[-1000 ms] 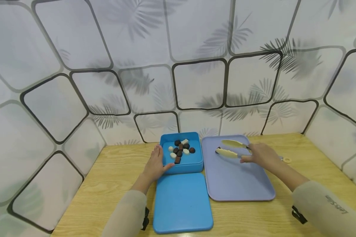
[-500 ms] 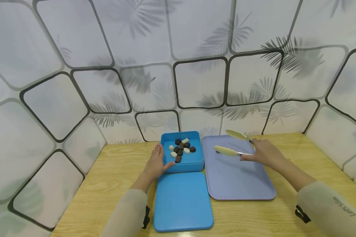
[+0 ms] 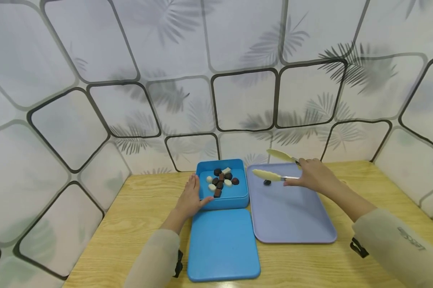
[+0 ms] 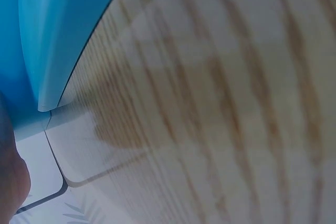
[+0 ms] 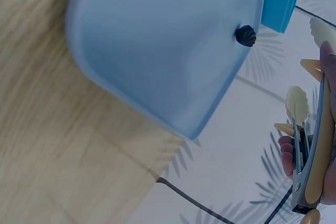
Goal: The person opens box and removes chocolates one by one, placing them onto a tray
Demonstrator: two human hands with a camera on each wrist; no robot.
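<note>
My right hand (image 3: pixel 314 176) holds kitchen tongs (image 3: pixel 268 175) with cream tips spread apart, raised over the back of the lilac tray (image 3: pixel 292 216). One dark, ridged chocolate (image 3: pixel 267 182) lies on that tray near its back left, below the tongs and not between their tips. In the right wrist view the same chocolate (image 5: pixel 245 35) sits near the tray's edge. My left hand (image 3: pixel 190 200) rests against the blue box (image 3: pixel 225 204), fingers straight along its left side and thumb at the front rim. Inside are several dark, brown and white chocolates (image 3: pixel 220 185).
A flat blue lid (image 3: pixel 223 245) lies in front of the box, close to the tray's left edge. All stand on a wood-grain table (image 3: pixel 130 224). Patterned wall covering (image 3: pixel 245 100) rises behind and at both sides.
The tongs have risen from around the dark chocolate and shifted left, tips still spread. The chocolate stays on the tray. My left hand keeps its place on the box.
</note>
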